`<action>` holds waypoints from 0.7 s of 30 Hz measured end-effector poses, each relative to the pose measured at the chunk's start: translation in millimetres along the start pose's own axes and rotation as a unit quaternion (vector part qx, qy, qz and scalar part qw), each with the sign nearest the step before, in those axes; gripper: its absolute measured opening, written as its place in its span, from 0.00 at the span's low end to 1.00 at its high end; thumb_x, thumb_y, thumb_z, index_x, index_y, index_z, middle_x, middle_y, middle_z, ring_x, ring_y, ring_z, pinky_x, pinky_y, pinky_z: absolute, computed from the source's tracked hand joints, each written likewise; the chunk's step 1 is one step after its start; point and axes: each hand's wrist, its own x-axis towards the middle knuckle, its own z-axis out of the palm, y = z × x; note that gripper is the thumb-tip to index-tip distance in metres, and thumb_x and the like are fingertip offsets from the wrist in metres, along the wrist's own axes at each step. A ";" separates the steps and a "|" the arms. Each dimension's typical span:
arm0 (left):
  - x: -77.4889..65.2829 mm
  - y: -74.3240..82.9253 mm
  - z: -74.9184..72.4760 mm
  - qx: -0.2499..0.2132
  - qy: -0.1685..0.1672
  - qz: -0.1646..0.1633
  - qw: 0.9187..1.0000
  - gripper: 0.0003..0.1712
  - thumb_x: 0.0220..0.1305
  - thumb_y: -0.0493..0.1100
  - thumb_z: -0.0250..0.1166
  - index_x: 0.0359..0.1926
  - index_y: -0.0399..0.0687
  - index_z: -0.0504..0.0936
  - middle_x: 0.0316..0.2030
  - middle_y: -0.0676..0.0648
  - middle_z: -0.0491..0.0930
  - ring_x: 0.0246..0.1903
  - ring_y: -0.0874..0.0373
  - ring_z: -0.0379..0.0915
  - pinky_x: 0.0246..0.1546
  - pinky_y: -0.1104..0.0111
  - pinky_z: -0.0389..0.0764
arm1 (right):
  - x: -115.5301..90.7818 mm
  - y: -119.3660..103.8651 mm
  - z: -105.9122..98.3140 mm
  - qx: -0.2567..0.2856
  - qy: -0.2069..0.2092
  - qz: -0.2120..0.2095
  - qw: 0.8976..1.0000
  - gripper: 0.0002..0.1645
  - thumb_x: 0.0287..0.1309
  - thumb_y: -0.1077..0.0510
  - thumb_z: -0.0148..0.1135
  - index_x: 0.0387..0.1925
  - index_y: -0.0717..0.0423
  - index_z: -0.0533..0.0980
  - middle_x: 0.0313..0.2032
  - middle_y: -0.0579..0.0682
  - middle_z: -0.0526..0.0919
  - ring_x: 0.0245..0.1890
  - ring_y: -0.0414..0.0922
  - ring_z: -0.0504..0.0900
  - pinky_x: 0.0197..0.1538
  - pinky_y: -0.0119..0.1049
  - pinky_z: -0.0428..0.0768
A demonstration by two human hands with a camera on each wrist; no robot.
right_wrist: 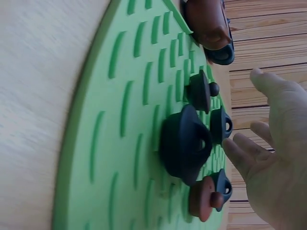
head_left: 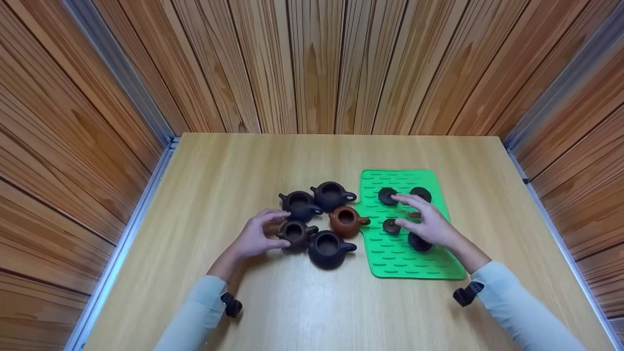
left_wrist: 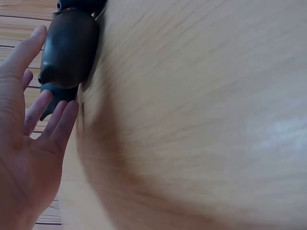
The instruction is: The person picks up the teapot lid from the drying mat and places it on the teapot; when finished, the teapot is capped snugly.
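My left hand is spread beside a small dark-brown teapot, thumb and fingers to either side of its spout end. In the left wrist view the fingers are extended near the teapot body, not curled round it. Over the green mat hovers my right hand, fingers apart and holding nothing. Below it are a small dark lid, black lids and a reddish-brown lid, which the hand partly hides in the head view. A large black lid stands nearest the right wrist camera.
Around the small teapot cluster other lidless teapots: two dark ones behind, a reddish-brown one touching the mat's edge, and a black one in front. The green mat lies on the wooden table; wood-panelled walls surround it.
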 end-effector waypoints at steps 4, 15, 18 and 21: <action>0.4 -1.7 2.8 -0.016 0.002 -0.011 1.000 0.43 0.58 0.31 0.85 0.75 0.35 0.80 0.73 0.30 0.75 0.69 0.31 0.81 0.71 0.56 0.86 | 0.1 4.1 4.9 0.001 0.000 0.002 1.000 0.36 0.73 0.63 0.75 0.78 0.62 0.76 0.73 0.66 0.80 0.70 0.66 0.80 0.69 0.64 0.86; -0.7 -5.0 10.4 -0.032 -0.004 -0.021 0.999 0.39 0.60 0.30 0.84 0.72 0.33 0.83 0.68 0.28 0.79 0.65 0.33 0.83 0.68 0.63 0.88 | 2.9 17.3 7.5 0.021 -0.036 0.022 0.999 0.24 0.71 0.64 0.76 0.65 0.65 0.85 0.63 0.63 0.86 0.62 0.60 0.86 0.66 0.49 0.89; -1.3 -6.1 10.0 -0.030 -0.003 -0.019 0.999 0.39 0.61 0.30 0.84 0.72 0.34 0.83 0.68 0.28 0.79 0.66 0.33 0.83 0.68 0.64 0.87 | 4.4 20.1 7.5 0.031 -0.044 0.025 0.998 0.21 0.71 0.65 0.76 0.63 0.65 0.87 0.61 0.63 0.87 0.61 0.54 0.86 0.64 0.38 0.88; -1.4 -5.7 8.4 -0.028 -0.001 -0.016 0.999 0.39 0.61 0.30 0.84 0.73 0.35 0.83 0.68 0.29 0.79 0.65 0.33 0.83 0.69 0.66 0.86 | 6.7 21.0 7.5 0.037 -0.056 0.030 0.997 0.19 0.72 0.64 0.75 0.61 0.63 0.88 0.59 0.62 0.88 0.60 0.45 0.85 0.62 0.30 0.86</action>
